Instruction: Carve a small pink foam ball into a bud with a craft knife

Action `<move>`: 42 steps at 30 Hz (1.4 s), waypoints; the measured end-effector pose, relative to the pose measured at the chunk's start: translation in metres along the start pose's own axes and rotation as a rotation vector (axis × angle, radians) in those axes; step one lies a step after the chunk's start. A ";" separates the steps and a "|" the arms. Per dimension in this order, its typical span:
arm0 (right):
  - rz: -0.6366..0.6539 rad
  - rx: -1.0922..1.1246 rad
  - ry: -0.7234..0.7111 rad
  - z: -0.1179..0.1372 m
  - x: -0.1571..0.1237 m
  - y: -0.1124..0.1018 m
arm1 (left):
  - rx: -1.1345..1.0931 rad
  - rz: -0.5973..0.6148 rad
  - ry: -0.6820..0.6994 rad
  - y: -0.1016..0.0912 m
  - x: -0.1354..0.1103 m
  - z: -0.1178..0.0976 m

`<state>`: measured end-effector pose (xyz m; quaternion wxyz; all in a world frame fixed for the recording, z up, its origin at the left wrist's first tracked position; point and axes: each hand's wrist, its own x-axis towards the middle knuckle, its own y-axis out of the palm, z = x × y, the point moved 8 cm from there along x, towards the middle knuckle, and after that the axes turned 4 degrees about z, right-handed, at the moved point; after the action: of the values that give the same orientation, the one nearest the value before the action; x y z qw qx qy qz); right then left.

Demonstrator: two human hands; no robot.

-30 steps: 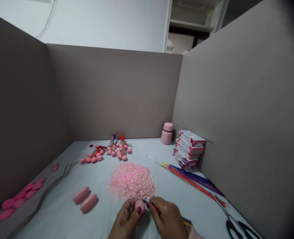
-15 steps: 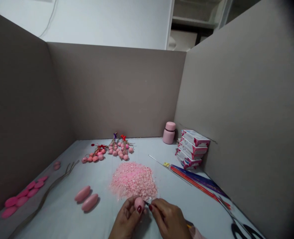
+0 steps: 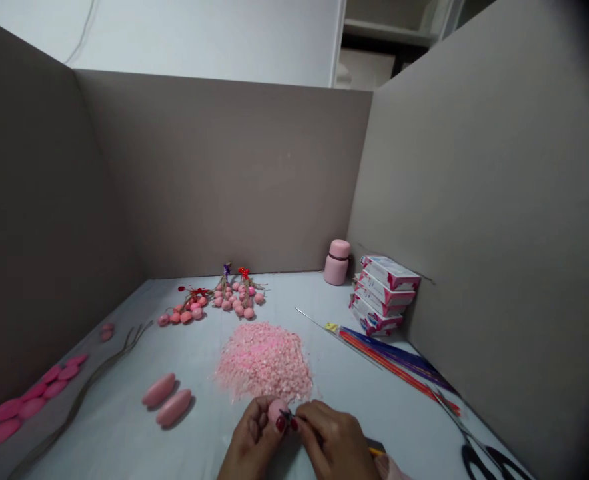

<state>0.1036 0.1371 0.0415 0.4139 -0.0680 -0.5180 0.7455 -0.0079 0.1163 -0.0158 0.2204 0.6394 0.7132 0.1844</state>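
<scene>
My left hand pinches a small pink ball between thumb and fingers, low in the middle of the view. My right hand grips a craft knife; its black-and-yellow handle end sticks out past the palm. The dark blade touches the right side of the ball, close to my left thumb. Just beyond both hands lies a heap of pink shavings on the white table. Two smooth pink oval pieces rest to the left.
Along the left lie flat pink ovals and brown twigs. Bunches of pink balls stand at the back. To the right are a pink bottle, stacked boxes, red and blue pipe cleaners and scissors.
The knife blade has come across the ball's face toward my left thumb, with my right fingers closer to the ball. The whole view has shifted slightly.
</scene>
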 end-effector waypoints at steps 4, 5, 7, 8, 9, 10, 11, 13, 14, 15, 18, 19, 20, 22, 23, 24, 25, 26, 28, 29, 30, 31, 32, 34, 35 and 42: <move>-0.018 -0.015 0.017 0.000 0.000 -0.001 | 0.045 0.004 0.016 0.001 -0.001 -0.003; -0.019 -0.019 0.018 0.000 0.000 -0.001 | 0.058 0.000 0.025 0.000 -0.001 -0.004; -0.026 -0.015 0.025 -0.001 0.000 0.000 | 0.088 -0.011 0.046 -0.001 -0.001 -0.006; -0.030 -0.007 0.031 -0.001 0.000 0.000 | 0.097 -0.018 0.053 -0.001 -0.001 -0.007; -0.032 0.002 0.040 -0.001 0.000 0.001 | 0.099 -0.024 0.056 -0.001 -0.001 -0.007; -0.032 0.010 0.049 -0.002 0.001 0.001 | 0.098 -0.028 0.058 -0.001 -0.001 -0.008; -0.030 0.012 0.058 -0.002 0.001 0.002 | 0.096 -0.031 0.060 -0.001 -0.002 -0.008; -0.015 0.004 0.071 -0.003 0.002 0.002 | 0.096 -0.030 0.066 0.000 -0.003 -0.008; -0.010 -0.008 0.089 -0.005 0.002 0.002 | 0.102 -0.017 0.069 0.002 -0.004 -0.008; -0.009 -0.019 0.119 -0.007 0.003 0.001 | 0.106 0.008 0.070 0.004 -0.004 -0.007; -0.033 -0.015 0.198 -0.017 0.003 -0.005 | 0.104 0.069 0.055 0.010 -0.005 -0.005; -0.047 -0.004 0.203 -0.019 0.003 -0.007 | 0.089 0.061 0.049 0.009 -0.005 -0.006; -0.059 0.008 0.194 -0.019 0.003 -0.008 | 0.062 0.037 0.045 0.007 -0.004 -0.006; -0.075 0.019 0.168 -0.018 0.002 -0.010 | -0.005 -0.014 0.034 0.003 -0.003 -0.009; -0.077 0.023 0.153 -0.016 0.002 -0.010 | -0.038 -0.027 0.024 0.002 -0.003 -0.010; -0.077 0.032 0.132 -0.014 0.001 -0.009 | -0.066 -0.034 0.007 0.002 -0.003 -0.010; -0.074 0.046 0.106 -0.011 0.001 -0.009 | -0.087 -0.036 -0.011 0.003 -0.003 -0.010; -0.066 0.062 0.077 -0.008 0.000 -0.008 | -0.110 -0.040 -0.032 0.004 -0.004 -0.009; -0.047 0.085 0.023 -0.002 0.000 -0.005 | -0.167 -0.050 -0.079 0.004 -0.005 -0.006; -0.037 0.089 0.005 0.000 -0.001 -0.003 | -0.190 -0.049 -0.102 0.005 -0.006 -0.003; -0.030 0.088 -0.007 0.001 -0.001 -0.002 | -0.206 -0.045 -0.121 0.005 -0.006 -0.001; -0.026 0.087 -0.015 0.002 -0.001 -0.001 | -0.214 -0.038 -0.133 0.005 -0.006 0.001; -0.023 0.084 -0.020 0.002 -0.001 -0.001 | -0.218 -0.027 -0.142 0.005 -0.005 0.003; -0.016 0.072 -0.022 0.002 0.000 0.000 | -0.216 0.004 -0.145 0.005 -0.003 0.006; -0.014 0.062 -0.019 0.002 0.000 -0.001 | -0.219 0.014 -0.143 0.004 -0.002 0.007; 0.000 0.048 0.038 0.000 0.001 -0.001 | -0.160 0.038 -0.097 0.004 0.000 0.003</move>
<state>0.1033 0.1377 0.0432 0.4253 -0.0725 -0.4920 0.7562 -0.0026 0.1169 -0.0161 0.3017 0.6412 0.6724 0.2139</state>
